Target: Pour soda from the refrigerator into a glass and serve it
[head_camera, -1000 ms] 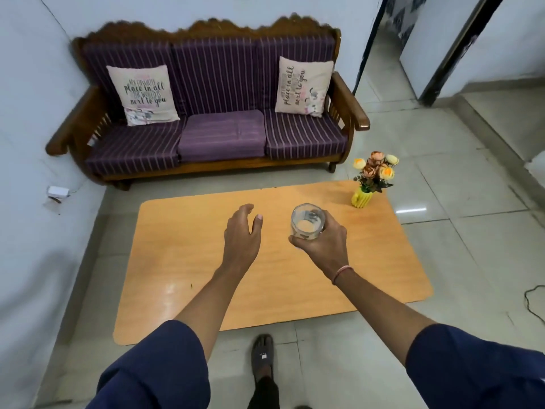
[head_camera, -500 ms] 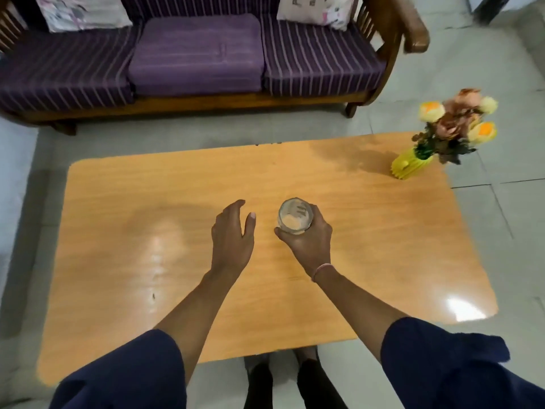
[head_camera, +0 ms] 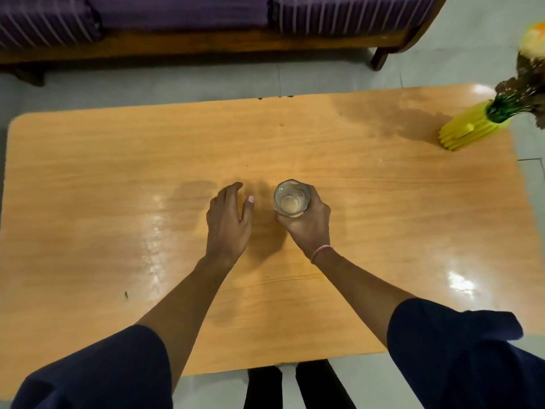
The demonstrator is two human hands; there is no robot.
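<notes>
A clear glass (head_camera: pixel 291 198) with pale liquid in it is over the middle of the wooden table (head_camera: pixel 383 202), seen from above. My right hand (head_camera: pixel 306 224) grips the glass from the near side, fingers wrapped round its wall. Whether its base touches the table is hidden by the hand. My left hand (head_camera: pixel 228 221) hovers just left of the glass with relaxed, slightly bent fingers and holds nothing. A small gap separates it from the glass.
A yellow vase (head_camera: pixel 469 129) with flowers stands at the table's far right corner. A purple striped sofa (head_camera: pixel 206 16) with a wooden frame runs along the far side, across a strip of tiled floor (head_camera: pixel 177 81). My legs (head_camera: pixel 295 385) are at the table's near edge.
I have stepped up to the table and leaned over it. Both hands came down toward the tabletop, the glass lowered with the right hand. The left hand stayed beside it.
</notes>
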